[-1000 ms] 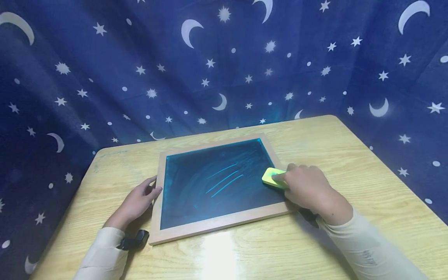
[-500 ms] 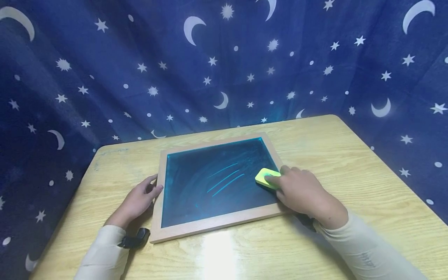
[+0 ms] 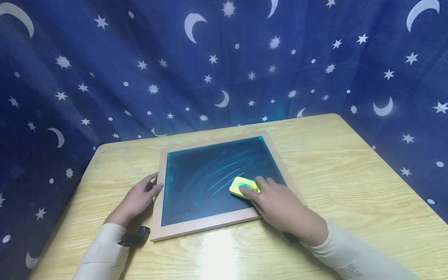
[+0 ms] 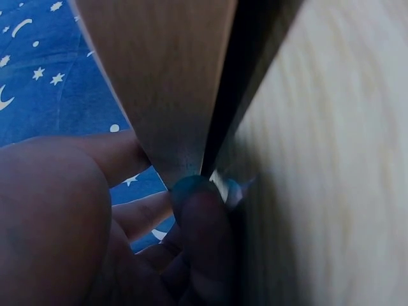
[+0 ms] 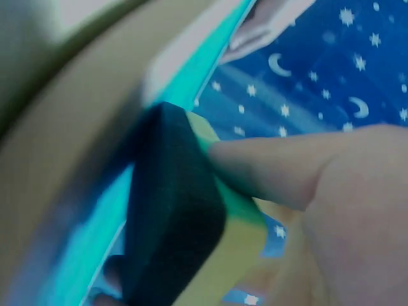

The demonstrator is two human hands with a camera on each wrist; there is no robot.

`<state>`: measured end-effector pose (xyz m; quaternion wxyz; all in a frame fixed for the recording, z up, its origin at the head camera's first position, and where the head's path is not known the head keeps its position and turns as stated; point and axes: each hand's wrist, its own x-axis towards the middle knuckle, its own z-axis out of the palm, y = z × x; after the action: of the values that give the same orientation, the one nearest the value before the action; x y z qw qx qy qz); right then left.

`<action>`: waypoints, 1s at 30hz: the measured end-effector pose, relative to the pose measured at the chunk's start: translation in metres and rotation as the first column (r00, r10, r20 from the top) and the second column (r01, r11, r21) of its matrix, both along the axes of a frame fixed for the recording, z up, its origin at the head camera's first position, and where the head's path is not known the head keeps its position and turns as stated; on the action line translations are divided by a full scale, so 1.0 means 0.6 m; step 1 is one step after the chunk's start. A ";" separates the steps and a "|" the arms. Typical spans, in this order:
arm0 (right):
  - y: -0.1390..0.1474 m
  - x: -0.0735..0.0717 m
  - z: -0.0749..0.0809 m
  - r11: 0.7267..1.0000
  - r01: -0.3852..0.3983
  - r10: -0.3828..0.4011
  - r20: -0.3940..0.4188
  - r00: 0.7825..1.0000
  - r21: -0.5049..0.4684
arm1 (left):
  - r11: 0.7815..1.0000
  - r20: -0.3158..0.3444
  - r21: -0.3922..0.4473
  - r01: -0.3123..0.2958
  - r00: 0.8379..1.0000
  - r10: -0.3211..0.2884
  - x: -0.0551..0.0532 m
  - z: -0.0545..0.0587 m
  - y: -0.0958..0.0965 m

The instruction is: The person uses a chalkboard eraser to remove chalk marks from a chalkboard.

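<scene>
A chalkboard (image 3: 185, 175) with a wooden frame lies on the table, marked with several blue chalk lines near its middle. My right hand (image 3: 280, 204) grips a yellow eraser (image 3: 237, 186) at the board's lower right, its left end by the lower ends of the lines. In the right wrist view, the eraser's dark felt (image 5: 169, 204) faces the board and one finger presses on its yellow back. At the left side of the frame (image 4: 166, 76), my left hand (image 3: 138, 200) holds the edge between thumb and fingers.
The pale wooden table (image 3: 318, 151) extends around the board, with faint blue smudges at its far left corner. A dark blue curtain (image 3: 168, 50) with moons and stars hangs behind and at both sides. Black straps (image 3: 134, 238) sit at the wrists.
My right hand has slid the eraser leftward and slightly down across the board, from the right edge to the chalk lines. The left hand keeps its place on the frame.
</scene>
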<state>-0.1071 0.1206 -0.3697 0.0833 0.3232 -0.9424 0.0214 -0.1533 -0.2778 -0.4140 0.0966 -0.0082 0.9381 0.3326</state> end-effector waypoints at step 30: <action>-0.028 0.013 -0.014 0.992 -0.099 0.100 0.013 0.995 -0.076 | 1.000 0.001 -0.020 -0.001 1.000 0.001 0.005 0.003 0.003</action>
<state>-0.0990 0.1039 -0.3783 0.0863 0.3661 -0.9244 0.0639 -0.1505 -0.2761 -0.4124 0.0968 -0.0099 0.9413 0.3232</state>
